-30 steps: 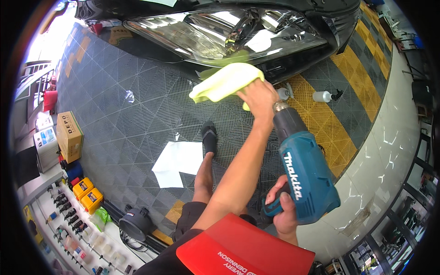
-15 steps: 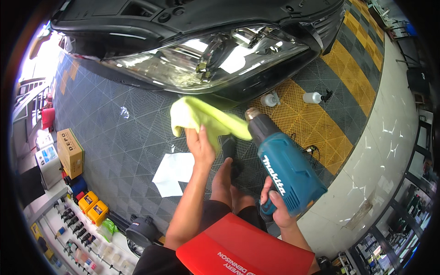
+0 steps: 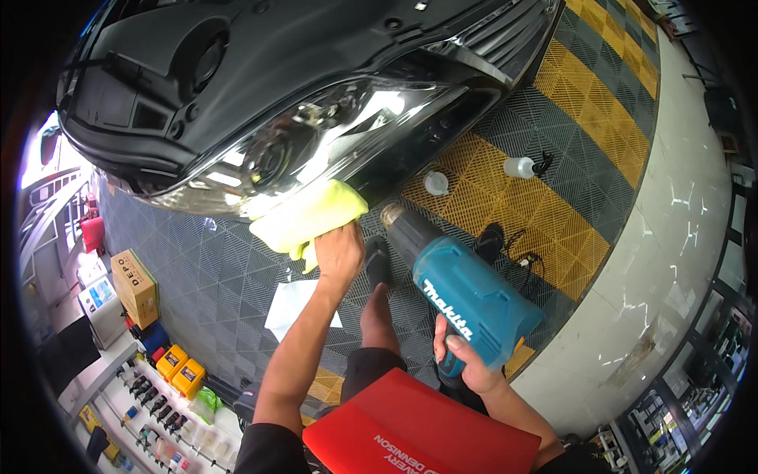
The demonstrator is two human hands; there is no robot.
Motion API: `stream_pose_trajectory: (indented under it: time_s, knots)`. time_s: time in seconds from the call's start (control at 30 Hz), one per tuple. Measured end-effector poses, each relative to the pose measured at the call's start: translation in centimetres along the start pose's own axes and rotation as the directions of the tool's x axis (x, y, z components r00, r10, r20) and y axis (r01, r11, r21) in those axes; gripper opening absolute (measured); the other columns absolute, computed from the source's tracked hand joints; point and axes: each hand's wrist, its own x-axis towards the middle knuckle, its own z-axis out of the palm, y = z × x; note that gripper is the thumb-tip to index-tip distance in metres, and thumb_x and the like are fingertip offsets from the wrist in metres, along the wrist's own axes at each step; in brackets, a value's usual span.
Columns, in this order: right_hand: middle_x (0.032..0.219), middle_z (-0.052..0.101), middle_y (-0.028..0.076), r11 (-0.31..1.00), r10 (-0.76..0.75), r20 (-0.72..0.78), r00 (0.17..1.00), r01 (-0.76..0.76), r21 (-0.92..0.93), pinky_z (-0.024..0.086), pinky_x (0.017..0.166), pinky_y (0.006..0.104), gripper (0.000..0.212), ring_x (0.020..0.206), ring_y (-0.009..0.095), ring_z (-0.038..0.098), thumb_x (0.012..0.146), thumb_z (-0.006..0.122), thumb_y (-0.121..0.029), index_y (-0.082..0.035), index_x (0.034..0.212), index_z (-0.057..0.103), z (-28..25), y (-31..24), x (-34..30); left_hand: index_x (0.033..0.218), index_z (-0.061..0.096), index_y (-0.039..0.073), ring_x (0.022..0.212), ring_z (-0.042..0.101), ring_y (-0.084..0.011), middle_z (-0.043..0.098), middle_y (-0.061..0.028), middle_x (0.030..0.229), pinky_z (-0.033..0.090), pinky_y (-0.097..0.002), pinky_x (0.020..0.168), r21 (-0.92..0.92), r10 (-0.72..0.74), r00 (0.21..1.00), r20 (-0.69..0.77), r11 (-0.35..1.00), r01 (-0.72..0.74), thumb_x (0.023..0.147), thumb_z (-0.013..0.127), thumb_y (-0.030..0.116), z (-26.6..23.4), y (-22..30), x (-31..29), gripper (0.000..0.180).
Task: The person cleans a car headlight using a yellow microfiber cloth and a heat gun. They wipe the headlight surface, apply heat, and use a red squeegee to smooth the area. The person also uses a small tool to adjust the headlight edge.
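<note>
My left hand (image 3: 339, 254) grips a bright yellow-green microfiber cloth (image 3: 304, 221), which lies against or just in front of the lower edge of a car headlight (image 3: 276, 158). Part of the cloth hangs below my knuckles. In my right hand (image 3: 466, 359) is a teal heat gun (image 3: 474, 288), held by its handle. Its black barrel and metal nozzle point up and left, toward the front bumper, apart from the cloth. The headlight's clear lens shows bright reflections.
A spray bottle (image 3: 519, 167) and a white round container (image 3: 436, 183) are on the grey and yellow tiled floor. A cable (image 3: 530, 259) lies right of my feet. White paper (image 3: 294, 306) lies left of them. A cardboard box (image 3: 135, 288) stands at the left.
My left hand has brought the cloth up to the headlight's lower edge. The view has shifted, showing more of the car's front. The heat gun stays in my right hand, slightly further left.
</note>
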Motion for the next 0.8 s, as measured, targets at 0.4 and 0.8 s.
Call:
stream_pose_trajectory:
  time_s: [0.4,0.8]
  knots:
    - [0.108,0.061,0.01,0.939,0.239,0.124,0.963,-0.261,0.225,0.053,0.07,0.0306,0.033,0.078,0.016,0.062,0.097,0.066,-0.012,0.001,0.126,0.057,-16.6,-8.5,2.3,0.126,0.065,0.001,0.098,0.065,-0.0464,0.07,-0.0259,0.106,0.047,-0.0562,0.09,0.188,0.077,0.996,0.037,0.979,-0.083,0.102,0.056,0.018,2.6,10.8,10.9,0.031]
    - [0.086,0.065,0.01,0.991,0.052,-0.01,0.999,-0.05,0.126,0.054,0.067,0.0308,0.048,0.073,0.018,0.063,0.09,0.077,-0.042,-0.002,0.109,0.057,-20.4,-13.9,1.3,0.123,0.067,0.001,0.105,0.064,-0.0436,0.07,-0.023,0.111,0.047,-0.0546,0.095,0.147,0.18,0.984,0.016,0.973,-0.18,0.101,0.057,0.021,5.1,17.2,18.3,0.032]
